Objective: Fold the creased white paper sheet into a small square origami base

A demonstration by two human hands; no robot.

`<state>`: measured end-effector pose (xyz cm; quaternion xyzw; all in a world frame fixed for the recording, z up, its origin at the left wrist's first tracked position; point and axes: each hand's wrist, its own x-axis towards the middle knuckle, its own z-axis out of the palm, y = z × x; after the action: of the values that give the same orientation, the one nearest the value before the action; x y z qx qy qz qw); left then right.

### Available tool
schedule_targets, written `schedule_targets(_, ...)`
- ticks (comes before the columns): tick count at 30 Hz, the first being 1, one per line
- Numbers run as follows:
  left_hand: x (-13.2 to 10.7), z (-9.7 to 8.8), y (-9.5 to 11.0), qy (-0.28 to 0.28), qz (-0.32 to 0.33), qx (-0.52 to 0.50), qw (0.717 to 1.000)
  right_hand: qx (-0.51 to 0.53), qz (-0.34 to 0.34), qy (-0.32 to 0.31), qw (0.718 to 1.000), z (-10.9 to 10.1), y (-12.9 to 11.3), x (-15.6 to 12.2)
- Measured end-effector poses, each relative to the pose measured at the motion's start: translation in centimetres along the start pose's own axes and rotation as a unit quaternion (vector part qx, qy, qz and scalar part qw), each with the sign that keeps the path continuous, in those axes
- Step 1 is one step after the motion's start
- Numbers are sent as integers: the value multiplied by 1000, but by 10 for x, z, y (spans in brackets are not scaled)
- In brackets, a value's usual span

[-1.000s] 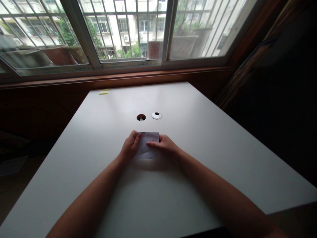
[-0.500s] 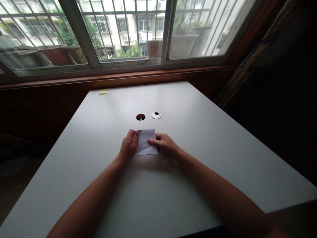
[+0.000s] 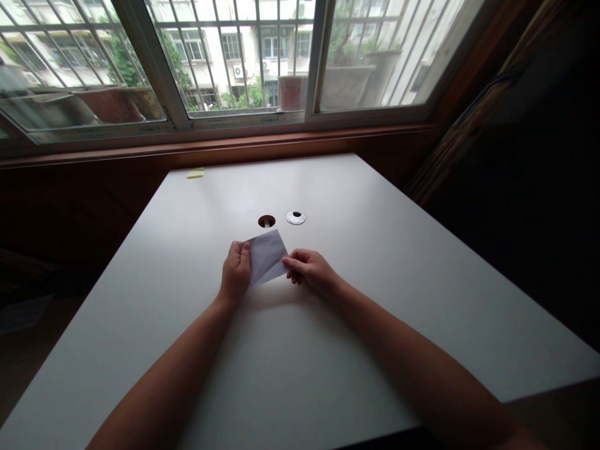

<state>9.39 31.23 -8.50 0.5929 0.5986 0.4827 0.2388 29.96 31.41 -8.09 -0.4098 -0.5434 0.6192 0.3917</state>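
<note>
Between my hands is a small white sheet of paper point(image 3: 267, 256), roughly square, with faint creases; whether it is folded in layers I cannot tell. It is tilted, its right side higher than its left, above the tabletop. My left hand point(image 3: 235, 269) grips the left edge, thumb on top and the other fingers mostly hidden behind the paper. At the right edge, my right hand point(image 3: 309, 269) pinches the paper between thumb and fingers, the lower fingers curled beneath.
The white table point(image 3: 300, 356) extends to the window wall. Beyond the paper are a round hole point(image 3: 267, 221) and a round cover point(image 3: 295, 218) with a dark opening. Yellow strips point(image 3: 195, 173) lie at the far left corner. A barred window point(image 3: 244, 62) stands behind.
The paper has turned counterclockwise and shifted slightly left and away from me. My left hand moved left with it; my right fingers now hold nearer its right edge.
</note>
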Motion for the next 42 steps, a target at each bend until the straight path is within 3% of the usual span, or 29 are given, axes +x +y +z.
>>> schedule_targets(14,2,6,-7,-37,-34,-219,974,11,-38,68,997,-3,3,3)
schedule_targets(22,2,5,-2,-114,-52,-336,933,-10,-76,102,992,-7,10,6)
schedule_targets(29,1,5,0,-159,-53,-347,923,-56,-102,97,988,-8,13,6)
schedule_targets(35,3,7,-6,-262,-69,-318,908,38,-94,51,994,-6,9,5)
schedule_targets(42,2,1,2,-279,-52,-241,928,33,-64,36,997,-8,8,3)
